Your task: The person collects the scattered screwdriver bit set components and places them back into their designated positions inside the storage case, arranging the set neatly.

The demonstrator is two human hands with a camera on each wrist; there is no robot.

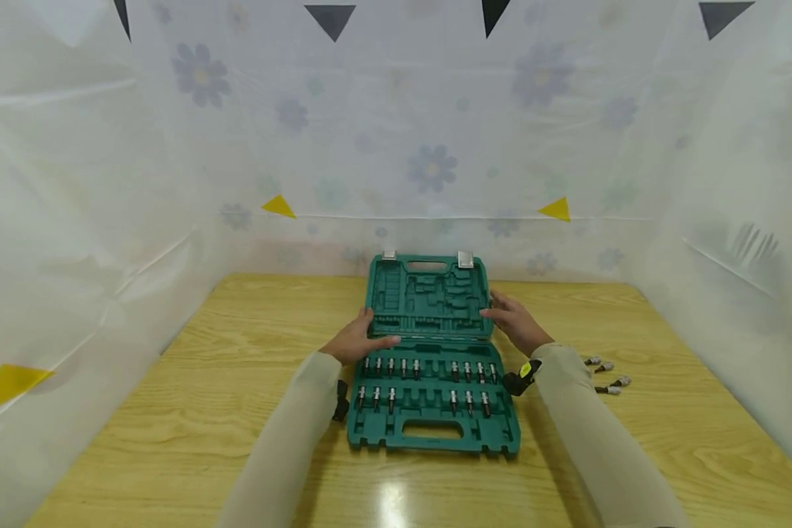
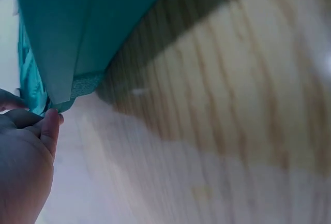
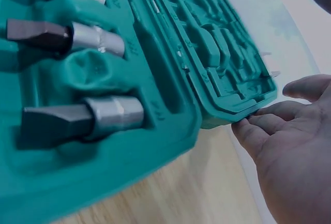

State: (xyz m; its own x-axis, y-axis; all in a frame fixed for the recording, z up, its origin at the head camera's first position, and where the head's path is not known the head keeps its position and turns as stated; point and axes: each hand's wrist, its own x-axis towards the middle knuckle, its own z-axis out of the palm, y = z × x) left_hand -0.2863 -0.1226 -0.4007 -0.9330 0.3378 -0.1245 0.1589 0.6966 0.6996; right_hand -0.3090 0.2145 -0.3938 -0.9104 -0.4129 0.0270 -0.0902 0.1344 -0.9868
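Observation:
A green plastic tool case lies opened out on the table, its base [image 1: 369, 427] nearer me and its moulded lid [image 1: 429, 297] tilted back behind. Two rows of bit sockets [image 1: 404, 368] fill some of the base's slots; close up, flat-tipped bit sockets [image 3: 114, 114] show in the right wrist view. My left hand [image 1: 353, 342] touches the case's left side near the hinge, thumb stretched over the base. In the left wrist view its fingers [image 2: 50, 131] meet the case's edge. My right hand [image 1: 520, 326] touches the lid's right edge with extended fingertips, thumb held apart.
Several loose bit sockets [image 1: 609, 390] lie on the wooden table [image 1: 251, 381], right of my right forearm. Silver latches [image 1: 465, 259] sit on the lid's far edge. A pale flowered sheet [image 1: 369, 132] hangs behind and along both sides.

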